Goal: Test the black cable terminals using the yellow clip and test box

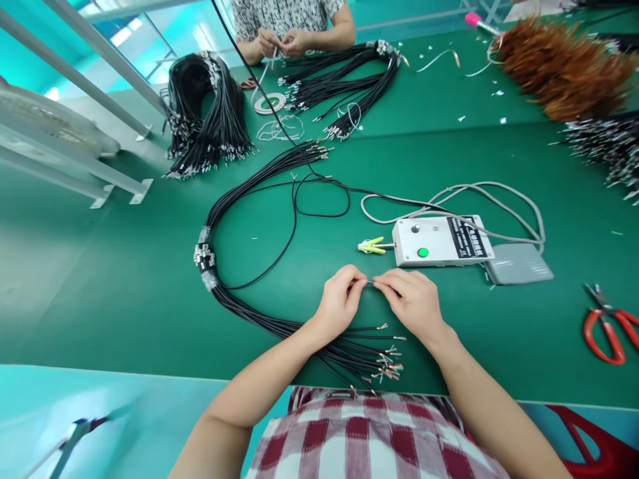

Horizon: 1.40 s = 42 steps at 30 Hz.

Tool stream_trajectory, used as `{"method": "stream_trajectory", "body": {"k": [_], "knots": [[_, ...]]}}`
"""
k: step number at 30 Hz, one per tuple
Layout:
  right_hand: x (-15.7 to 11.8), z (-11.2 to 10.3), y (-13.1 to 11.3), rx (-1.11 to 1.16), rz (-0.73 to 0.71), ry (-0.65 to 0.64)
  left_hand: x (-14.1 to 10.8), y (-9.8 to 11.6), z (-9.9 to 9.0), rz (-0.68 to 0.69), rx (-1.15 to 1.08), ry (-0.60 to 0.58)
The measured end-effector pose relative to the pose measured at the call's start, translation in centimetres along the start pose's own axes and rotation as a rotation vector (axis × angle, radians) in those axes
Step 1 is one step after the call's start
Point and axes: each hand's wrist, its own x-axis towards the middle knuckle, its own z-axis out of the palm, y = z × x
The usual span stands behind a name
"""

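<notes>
Left hand (342, 299) and right hand (412, 301), nearly meeting, pinch wire (370, 283).

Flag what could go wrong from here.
1. The fine strand pinched by the left hand and right hand might slip or break.
2. The left forearm crosses over the cable bundle; moving it could drag the splayed wire ends.
3. The yellow clip sits just beyond both hands; one could knock it.

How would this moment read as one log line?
left hand: pinching wire | right hand: pinching wire | box: beyond right hand | cables: arcing leftward | red-handled tool: far right
</notes>
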Motion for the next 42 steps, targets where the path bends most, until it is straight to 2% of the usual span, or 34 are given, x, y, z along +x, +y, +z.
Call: {"method": "stream_trajectory", "body": {"k": [3,5,10,15,18,24,29,35,42], "knots": [[-0.1,-0.1,-0.1,-0.052,0.033,0.071,0.5,0.0,-0.4,-0.04,-0.034,0.056],[-0.1,0.2,-0.5,-0.089,0.007,0.086,0.6,0.0,-0.5,-0.032,-0.031,0.052],[0.2,0.9,-1.6,-0.178,-0.056,0.071,0.3,0.0,-0.2,0.08,0.046,-0.001],[0.2,0.5,-1.7,-0.19,-0.086,0.032,0.0,0.4,-0.1,0.17,0.176,-0.09],[0.2,0.4,-1.6,-0.185,-0.078,0.012,0.1,0.3,0.0,0.147,0.198,-0.118],[0.0,0.2,-1.1,-0.195,-0.024,0.077,0.8,-0.3,-0.3,0.012,0.015,-0.014],[0.0,0.2,-1.5,-0.253,-0.039,0.072,1.0,-0.2,-0.3,-0.052,-0.039,-0.024],[0.3,0.6,-2.1,-0.25,-0.065,0.064,0.7,-0.2,-0.1,-0.022,-0.021,-0.059],[0.3,0.7,-2.0,-0.217,-0.041,0.046,0.4,0.1,0.1,0.094,0.154,-0.038]]}}
